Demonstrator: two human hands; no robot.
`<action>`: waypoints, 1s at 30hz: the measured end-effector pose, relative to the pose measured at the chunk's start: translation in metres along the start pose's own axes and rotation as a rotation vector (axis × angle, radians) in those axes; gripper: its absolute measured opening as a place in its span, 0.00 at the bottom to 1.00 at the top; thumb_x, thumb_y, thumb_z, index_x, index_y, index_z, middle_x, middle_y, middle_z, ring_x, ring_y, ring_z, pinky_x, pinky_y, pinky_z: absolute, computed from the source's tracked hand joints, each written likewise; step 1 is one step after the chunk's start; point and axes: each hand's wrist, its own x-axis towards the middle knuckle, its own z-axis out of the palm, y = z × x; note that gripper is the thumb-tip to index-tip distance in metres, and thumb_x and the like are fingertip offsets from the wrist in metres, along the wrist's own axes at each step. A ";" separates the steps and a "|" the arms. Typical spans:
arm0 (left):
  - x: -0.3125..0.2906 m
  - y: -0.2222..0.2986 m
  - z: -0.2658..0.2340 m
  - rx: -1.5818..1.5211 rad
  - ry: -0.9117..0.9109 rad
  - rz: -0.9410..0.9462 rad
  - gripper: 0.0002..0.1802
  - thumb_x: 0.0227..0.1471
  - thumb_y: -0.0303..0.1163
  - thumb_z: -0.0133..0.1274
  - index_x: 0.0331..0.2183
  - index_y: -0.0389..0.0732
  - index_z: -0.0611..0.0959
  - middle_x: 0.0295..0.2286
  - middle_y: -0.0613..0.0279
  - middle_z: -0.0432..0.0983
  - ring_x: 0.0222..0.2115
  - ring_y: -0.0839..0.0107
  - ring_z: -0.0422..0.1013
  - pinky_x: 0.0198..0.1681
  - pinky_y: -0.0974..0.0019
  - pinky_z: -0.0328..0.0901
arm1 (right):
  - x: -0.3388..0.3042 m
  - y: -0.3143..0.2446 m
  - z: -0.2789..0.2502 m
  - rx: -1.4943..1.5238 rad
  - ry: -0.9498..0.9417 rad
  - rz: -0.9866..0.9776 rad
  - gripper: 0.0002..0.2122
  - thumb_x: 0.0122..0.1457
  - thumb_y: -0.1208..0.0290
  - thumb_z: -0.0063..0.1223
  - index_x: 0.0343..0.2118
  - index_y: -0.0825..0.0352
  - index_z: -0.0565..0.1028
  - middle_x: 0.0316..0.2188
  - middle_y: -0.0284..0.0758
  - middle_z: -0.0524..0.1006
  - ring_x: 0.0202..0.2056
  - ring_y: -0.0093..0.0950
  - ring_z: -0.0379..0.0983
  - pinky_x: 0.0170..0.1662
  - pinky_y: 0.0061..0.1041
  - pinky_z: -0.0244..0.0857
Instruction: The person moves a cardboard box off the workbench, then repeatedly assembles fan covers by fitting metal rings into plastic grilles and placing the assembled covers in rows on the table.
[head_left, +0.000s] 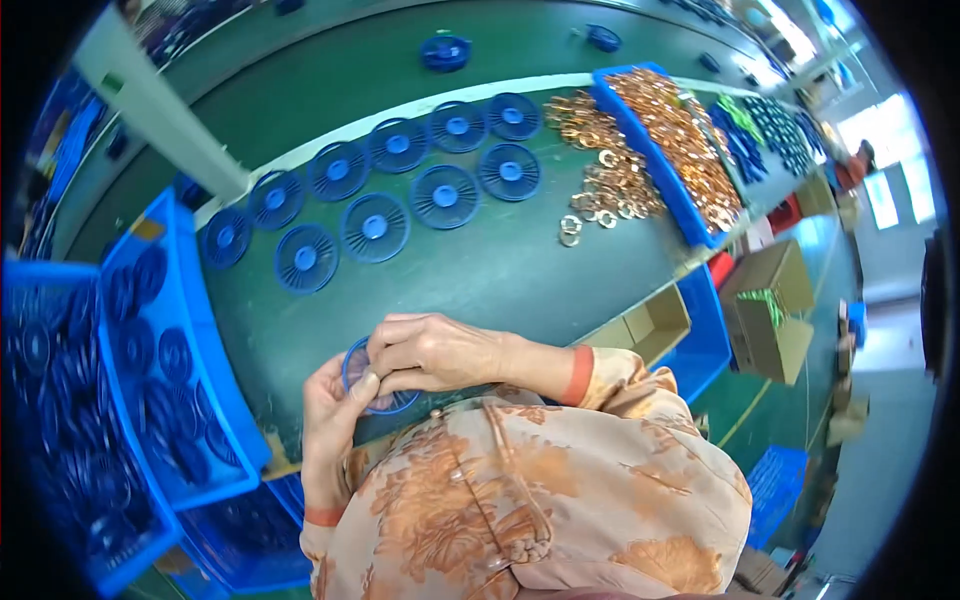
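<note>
Close to my body, at the table's front edge, a blue round fan grille (403,403) is partly covered by my hands. My left hand (332,402) is closed on its left side, the thumb lying along the near rim. Over the top of it bends my right hand (435,350), its fingers curled and pinched together against the grille. Whatever sits between those right fingertips is hidden. Beyond my hands, several similar blue grilles (373,228) lie flat in two rows on the green tabletop (480,275).
Loose copper-coloured rings (615,190) are spread beside a blue tray (650,150) heaped with more. Blue bins (205,330) full of grilles stand at the left. A green conveyor belt (540,50) runs along the far side. Cardboard boxes (765,310) are on the right.
</note>
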 end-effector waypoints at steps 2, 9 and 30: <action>0.003 -0.002 0.007 -0.022 -0.021 0.011 0.18 0.55 0.29 0.60 0.46 0.31 0.77 0.33 0.61 0.80 0.30 0.78 0.76 0.32 0.74 0.72 | -0.003 -0.007 -0.009 -0.085 0.108 0.001 0.14 0.50 0.68 0.67 0.39 0.66 0.81 0.37 0.36 0.77 0.41 0.34 0.74 0.46 0.31 0.70; 0.015 0.002 0.027 0.053 -0.020 0.116 0.19 0.54 0.24 0.61 0.46 0.28 0.76 0.35 0.59 0.80 0.32 0.79 0.76 0.36 0.74 0.72 | -0.027 -0.006 0.003 0.620 0.199 0.558 0.29 0.56 0.65 0.67 0.60 0.63 0.67 0.46 0.32 0.77 0.48 0.20 0.72 0.54 0.26 0.68; 0.053 0.009 -0.063 1.413 0.804 0.556 0.22 0.55 0.32 0.55 0.53 0.48 0.78 0.53 0.53 0.73 0.59 0.47 0.62 0.62 0.40 0.53 | -0.146 0.035 -0.083 -0.949 0.820 0.696 0.07 0.61 0.70 0.59 0.38 0.66 0.77 0.32 0.39 0.74 0.29 0.33 0.70 0.33 0.30 0.66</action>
